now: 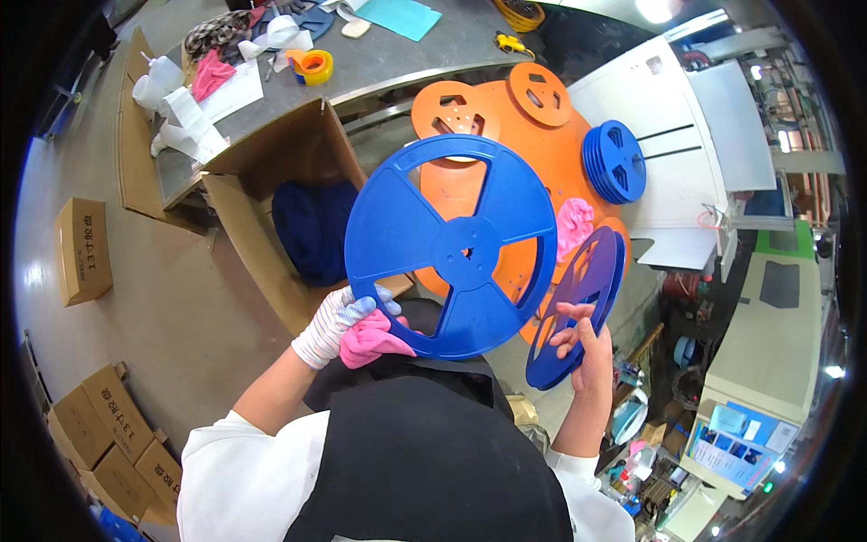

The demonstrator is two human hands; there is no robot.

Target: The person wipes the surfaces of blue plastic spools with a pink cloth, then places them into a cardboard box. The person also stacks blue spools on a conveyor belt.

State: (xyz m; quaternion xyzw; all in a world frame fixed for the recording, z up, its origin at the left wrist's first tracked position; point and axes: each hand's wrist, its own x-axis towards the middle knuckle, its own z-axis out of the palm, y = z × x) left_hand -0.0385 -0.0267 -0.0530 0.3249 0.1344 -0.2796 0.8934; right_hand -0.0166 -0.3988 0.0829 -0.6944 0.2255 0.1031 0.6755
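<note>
While you looked down from above, your gloved left hand (336, 323) was clenched on the lower left rim of a large blue reel (452, 246) at the centre of the frame, a pink cloth (370, 341) bunched in the same grip. Your bare right hand (582, 348) grasped a second blue reel (578, 305), seen edge-on at centre right. Behind them lay orange reels (533, 135) and, upper right, a stack of blue reels (614, 161) on a white counter (668, 117)
</note>
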